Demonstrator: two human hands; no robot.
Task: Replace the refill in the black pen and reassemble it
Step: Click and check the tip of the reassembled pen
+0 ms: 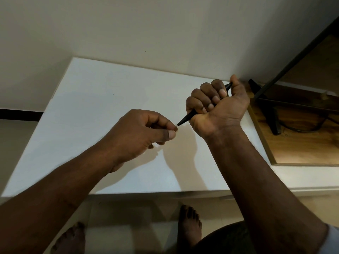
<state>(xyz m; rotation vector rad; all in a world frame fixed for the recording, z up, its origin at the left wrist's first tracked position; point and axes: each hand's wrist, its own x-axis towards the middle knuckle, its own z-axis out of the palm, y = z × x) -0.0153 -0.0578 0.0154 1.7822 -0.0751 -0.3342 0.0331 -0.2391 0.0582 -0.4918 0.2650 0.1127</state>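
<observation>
Head view, right hand (216, 105): curled into a fist around the black pen (186, 119), palm side towards the camera, thumb laid against the pen's upper end.
Head view, black pen: held in the air above the white table (95, 110), slanting from upper right down to lower left. Only its tapered nose below the fist and a short stretch by the thumb show; the whole middle of the barrel is hidden inside the fingers.
Head view, left hand (139, 136): thumb and forefinger pinched together right at the pen's nose, the other fingers folded under and mostly out of sight.
Head view, thin tip (177, 125): a fine point sticks out of the nose and meets the pinching fingertips. It is too small to tell whether this is the end of the refill, or how far it sticks out.
Head view, table: pale top with the shadows of both arms on it; its near left corner is cut off by the left forearm.
Head view, right side: a wooden surface (297, 143) carries a black stand (269, 110) and a dark cable (311, 128), both cut by the frame edge.
Head view, floor: two bare feet, the right foot (189, 224) and the left foot (71, 241) partly behind the left arm.
</observation>
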